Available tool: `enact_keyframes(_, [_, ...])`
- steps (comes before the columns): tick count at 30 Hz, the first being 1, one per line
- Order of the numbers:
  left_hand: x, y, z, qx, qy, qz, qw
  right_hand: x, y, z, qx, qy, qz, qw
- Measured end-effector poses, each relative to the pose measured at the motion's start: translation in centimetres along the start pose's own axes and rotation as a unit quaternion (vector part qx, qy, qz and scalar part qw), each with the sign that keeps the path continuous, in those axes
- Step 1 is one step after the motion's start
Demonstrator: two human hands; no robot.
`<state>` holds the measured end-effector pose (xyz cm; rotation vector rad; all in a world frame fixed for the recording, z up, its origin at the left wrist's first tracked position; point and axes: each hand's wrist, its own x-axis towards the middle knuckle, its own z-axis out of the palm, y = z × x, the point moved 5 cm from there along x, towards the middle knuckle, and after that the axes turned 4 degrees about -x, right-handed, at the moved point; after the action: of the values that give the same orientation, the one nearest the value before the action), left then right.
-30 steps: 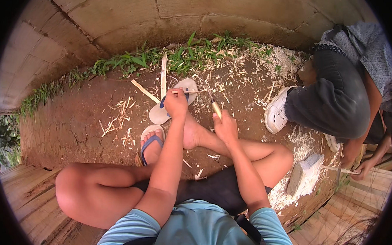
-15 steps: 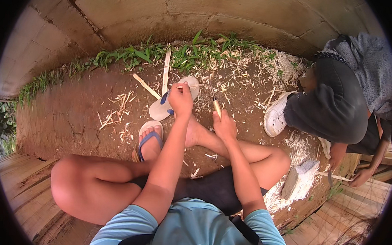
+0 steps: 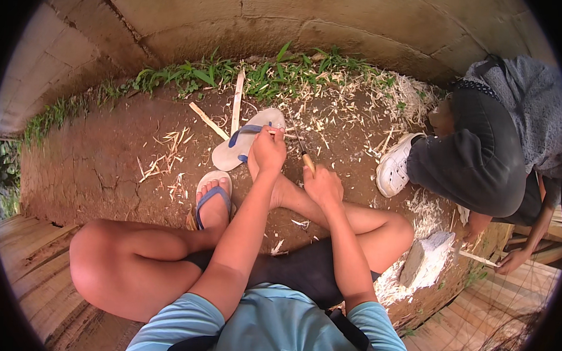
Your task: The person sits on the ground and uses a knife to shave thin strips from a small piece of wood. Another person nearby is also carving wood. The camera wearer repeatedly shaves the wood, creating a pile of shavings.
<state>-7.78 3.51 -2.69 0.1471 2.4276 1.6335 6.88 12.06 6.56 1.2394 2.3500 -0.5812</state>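
The left hand (image 3: 269,152) pinches a thin wooden stick (image 3: 290,136); just right of it, the right hand (image 3: 324,185) grips a wooden-handled knife (image 3: 307,160).

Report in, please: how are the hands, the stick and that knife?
Left hand grips stick. Right hand closed on knife. Knife near stick's end, contact unclear. Loose sandal near left hand.

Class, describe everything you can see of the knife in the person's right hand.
The knife has a smooth, yellowish-brown handle, perhaps wood, with a dark band where the blade begins. The blade is slim and dark, apparently metal. The right-hand grip wraps the handle's rear, hiding its end. Held over the ground, the knife slants forward and slightly left, its blade close to the pale stick; whether they touch is unclear.
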Motion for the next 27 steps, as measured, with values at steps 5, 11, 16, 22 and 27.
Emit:
enact_keyframes(5, [-0.2,-0.3,0.1,-0.002,0.000,0.000,1.000,-1.4,0.6,-1.4,-0.044,-0.047,-0.002,0.998])
enact_keyframes(11, [-0.1,-0.3,-0.2,0.022,0.016,0.024,0.999,-2.5,1.3,-3.0,-0.028,-0.019,-0.023,0.999])
enact_keyframes(16, [-0.1,0.3,-0.2,-0.038,-0.001,0.003,0.999,-3.7,1.8,-4.1,0.212,0.144,-0.072,0.964])
enact_keyframes(22, [0.1,1.3,-0.4,-0.006,-0.004,0.060,0.998,-2.1,0.9,-2.1,0.238,0.221,-0.116,0.939])
enact_keyframes(27, [-0.6,3.3,-1.0,0.081,-0.005,0.113,0.990,1.1,1.4,3.0,0.034,0.012,-0.050,0.998])
